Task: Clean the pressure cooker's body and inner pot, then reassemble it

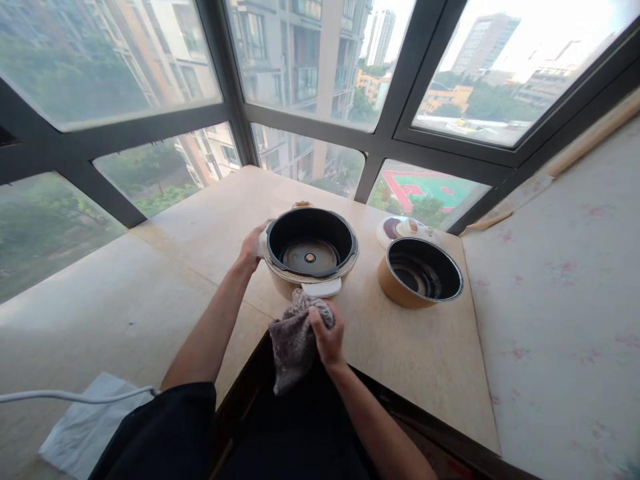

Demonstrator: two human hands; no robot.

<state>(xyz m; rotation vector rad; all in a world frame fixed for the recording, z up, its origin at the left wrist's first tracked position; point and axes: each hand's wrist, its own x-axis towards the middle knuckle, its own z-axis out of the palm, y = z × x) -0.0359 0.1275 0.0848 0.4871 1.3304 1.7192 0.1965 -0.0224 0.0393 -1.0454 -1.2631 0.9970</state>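
Note:
The body of an electric pressure cooker (313,288), lidless, stands upright with its dark inside and heating plate showing. My left hand (251,248) grips its left side at the white handle; some of the fingers are hidden behind it. Bunched in my right hand (327,333) is a grey-brown cloth (295,347), touching the cooker's front just under the white front handle (323,288). The cloth's lower end hangs past the counter edge. To the right sits the removed inner pot (403,293), golden outside and dark inside, tilted a little. Behind the pot lies the cooker's lid (400,228), partly hidden.
The cooker stands on a beige stone counter (190,267) in a window corner with dark frames (310,137). A floral-papered wall (555,320) bounds the right. At lower left are a white cable (75,397) and a white sheet (80,427).

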